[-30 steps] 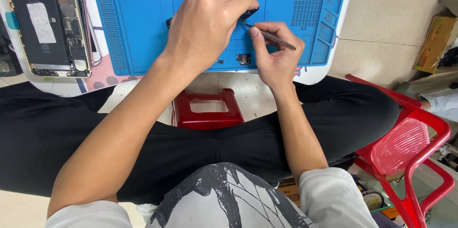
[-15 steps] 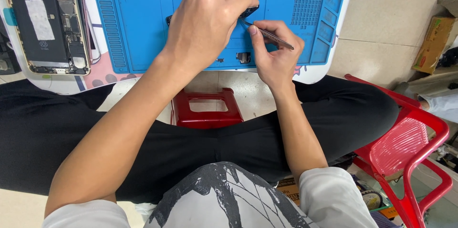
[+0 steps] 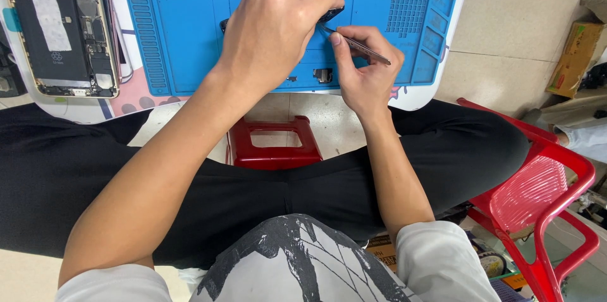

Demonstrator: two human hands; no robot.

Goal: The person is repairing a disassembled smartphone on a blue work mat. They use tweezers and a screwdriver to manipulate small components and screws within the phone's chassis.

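On blue mat [image 3: 190, 36], left hand [image 3: 275, 27] pinching dark part [image 3: 332, 13], right hand [image 3: 363, 71] holding tweezers [image 3: 360, 47]

bare blue mat [image 3: 190, 36] left of hands, opened phone [image 3: 60, 27] beyond

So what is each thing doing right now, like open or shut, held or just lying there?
phone: opened, insides showing, lying flat at the table's left.
tweezers: held in the right hand, tip toward the small dark part.
small dark part: pinched by the left hand over the blue mat.
small loose part: lying untouched on the mat's near edge.
red chair: upright, unoccupied.
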